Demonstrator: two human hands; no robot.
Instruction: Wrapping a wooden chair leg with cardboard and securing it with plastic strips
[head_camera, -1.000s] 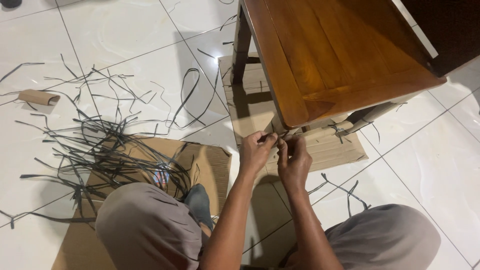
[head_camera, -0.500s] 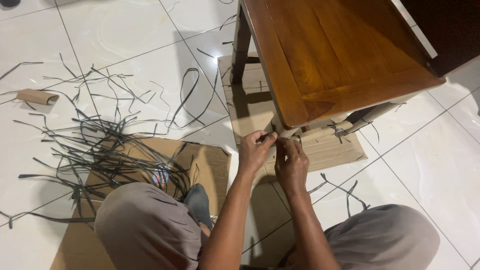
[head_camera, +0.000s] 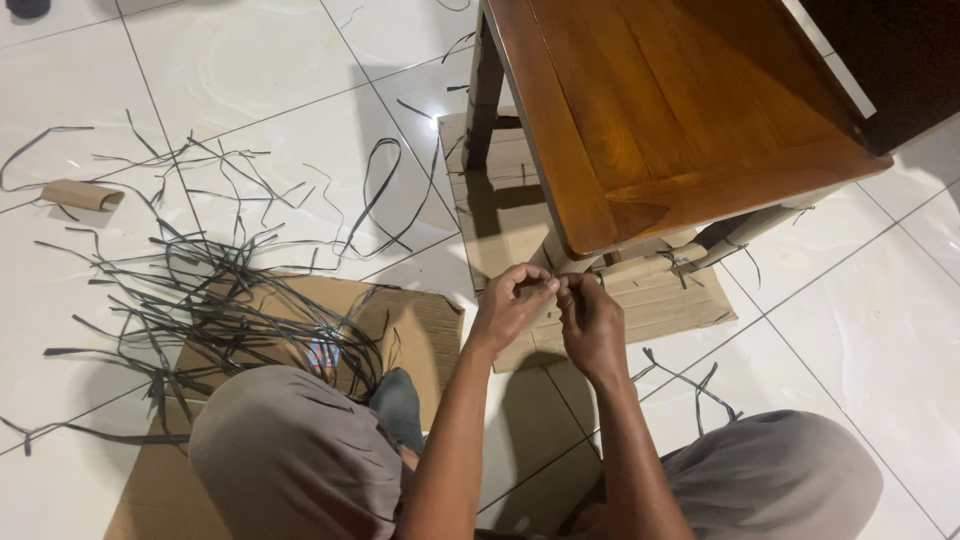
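Both hands have dropped slightly from the cardboard-wrapped leg (head_camera: 562, 262) of the brown wooden table (head_camera: 660, 110). The left hand (head_camera: 508, 305) and right hand (head_camera: 592, 320) meet fingertip to fingertip, pinched shut on a thin dark plastic strap (head_camera: 553, 287) just below the table's corner. Cut black straps (head_camera: 200, 290) litter the white tiled floor (head_camera: 250, 80).

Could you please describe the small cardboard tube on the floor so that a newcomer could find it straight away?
Start from the wooden table and look far left across the white tiled floor, past the tangle of dark straps. The cardboard tube lies on its side at the heap's left edge. It is the only short brown roll there; the cardboard sheets are flat.
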